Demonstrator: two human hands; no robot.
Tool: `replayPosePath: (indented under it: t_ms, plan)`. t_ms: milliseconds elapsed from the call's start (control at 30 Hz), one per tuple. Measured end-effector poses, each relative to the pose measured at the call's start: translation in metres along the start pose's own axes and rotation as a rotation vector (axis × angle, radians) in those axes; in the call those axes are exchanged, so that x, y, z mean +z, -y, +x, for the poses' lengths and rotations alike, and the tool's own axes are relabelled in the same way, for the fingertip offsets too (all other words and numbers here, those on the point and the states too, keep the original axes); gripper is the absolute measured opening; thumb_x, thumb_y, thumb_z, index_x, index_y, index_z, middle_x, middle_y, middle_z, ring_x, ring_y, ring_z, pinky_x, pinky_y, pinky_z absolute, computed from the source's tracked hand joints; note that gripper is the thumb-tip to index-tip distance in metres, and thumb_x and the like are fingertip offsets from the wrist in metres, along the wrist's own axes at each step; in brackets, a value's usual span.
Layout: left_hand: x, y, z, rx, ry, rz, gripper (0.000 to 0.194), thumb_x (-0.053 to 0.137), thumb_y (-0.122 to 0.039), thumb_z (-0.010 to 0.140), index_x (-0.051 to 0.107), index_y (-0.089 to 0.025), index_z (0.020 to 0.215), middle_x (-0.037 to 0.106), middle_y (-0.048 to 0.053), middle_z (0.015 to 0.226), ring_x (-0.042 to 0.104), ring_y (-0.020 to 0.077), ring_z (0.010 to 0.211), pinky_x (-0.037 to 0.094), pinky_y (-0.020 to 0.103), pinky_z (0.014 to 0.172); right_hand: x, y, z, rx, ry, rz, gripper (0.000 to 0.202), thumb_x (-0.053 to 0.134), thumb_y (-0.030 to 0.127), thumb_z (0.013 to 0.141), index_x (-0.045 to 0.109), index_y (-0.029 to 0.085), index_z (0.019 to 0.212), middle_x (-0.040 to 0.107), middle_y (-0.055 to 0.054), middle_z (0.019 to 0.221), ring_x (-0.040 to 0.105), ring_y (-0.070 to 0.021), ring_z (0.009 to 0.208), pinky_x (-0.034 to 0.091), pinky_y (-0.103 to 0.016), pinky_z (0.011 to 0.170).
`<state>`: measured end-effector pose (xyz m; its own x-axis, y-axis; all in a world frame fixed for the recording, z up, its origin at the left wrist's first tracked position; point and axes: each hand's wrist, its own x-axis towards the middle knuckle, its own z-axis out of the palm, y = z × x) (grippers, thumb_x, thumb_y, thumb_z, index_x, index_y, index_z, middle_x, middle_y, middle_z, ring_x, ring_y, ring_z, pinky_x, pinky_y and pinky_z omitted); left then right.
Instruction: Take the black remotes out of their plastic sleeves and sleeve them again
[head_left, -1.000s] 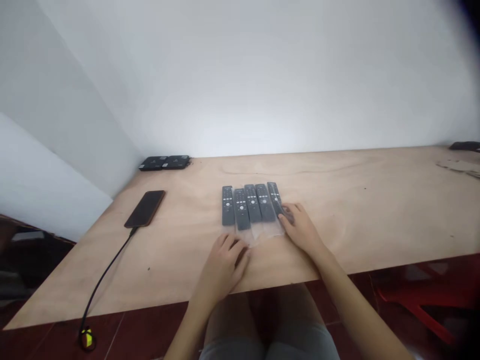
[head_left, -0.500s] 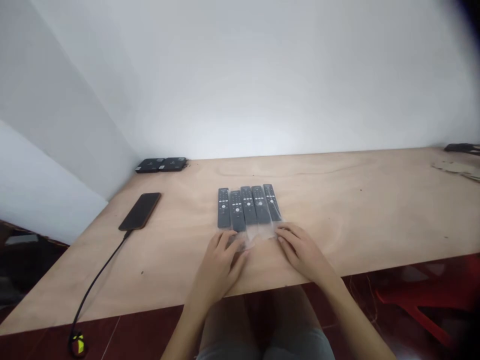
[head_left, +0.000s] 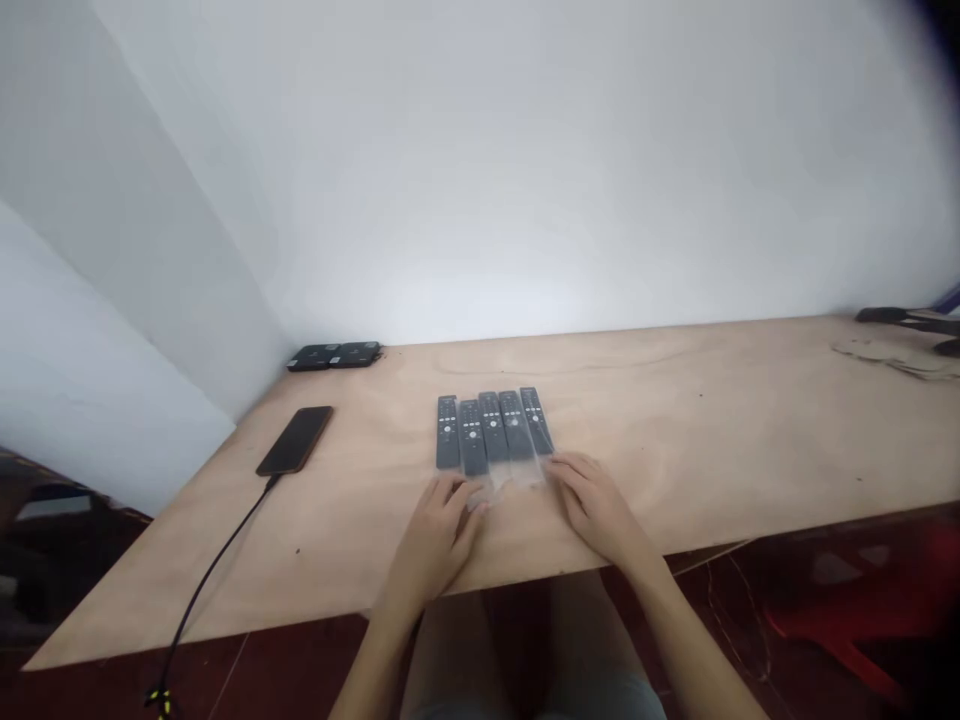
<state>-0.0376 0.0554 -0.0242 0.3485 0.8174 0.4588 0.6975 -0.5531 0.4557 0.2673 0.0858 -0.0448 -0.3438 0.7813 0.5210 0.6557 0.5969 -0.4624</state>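
Several dark remote controls [head_left: 493,425] in clear plastic sleeves lie side by side on the wooden table, buttons up, their tops not quite level. My left hand [head_left: 437,530] rests at the near ends of the left ones, fingertips on the loose plastic sleeve ends [head_left: 487,492], thumb apart from the fingers. At the other end of the row, the fingers of my right hand [head_left: 596,505] lie on the table and touch the sleeve of the rightmost remote control [head_left: 536,420]. Both hands look open, palms down; the undersides of the fingers are hidden.
A phone [head_left: 295,440] with a black cable [head_left: 212,567] lies to the left. Two flat black boxes [head_left: 334,356] sit by the wall in the back left corner. Dark straps [head_left: 904,318] and a pale flat piece [head_left: 885,357] are at the far right. A red stool [head_left: 847,640] stands below the table.
The camera view has shifted slightly, so the table appears lower. Both hands stay at the near ends of the remote controls, with only slight finger movement.
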Motion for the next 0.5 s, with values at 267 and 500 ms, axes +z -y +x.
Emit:
replayPosePath:
  t_ms: [267,500]
  plan:
    - [0.000,0.001,0.000,-0.154,-0.129,-0.053,0.029,0.050,-0.035,0.112,0.067,-0.023,0.092,0.066,0.007,0.102,0.062,0.0273,0.101,0.052,0.044,0.095,0.001,-0.006,0.000,-0.032,0.047,0.021,0.040,0.048,0.003,0.099,0.079,0.025,0.115,0.080,-0.009,0.128,0.072,-0.0296,0.120,0.058,-0.053,0.109]
    - [0.002,0.015,-0.003,-0.422,-0.275,-0.143,0.059,0.024,-0.050,0.118,0.057,-0.023,0.077,0.066,0.006,0.077,0.062,0.0243,0.076,0.048,0.036,0.074,0.001,-0.001,0.004,0.007,0.058,0.023,0.029,0.052,0.013,0.105,0.076,0.027,0.115,0.078,-0.008,0.121,0.071,-0.0302,0.115,0.056,-0.051,0.105]
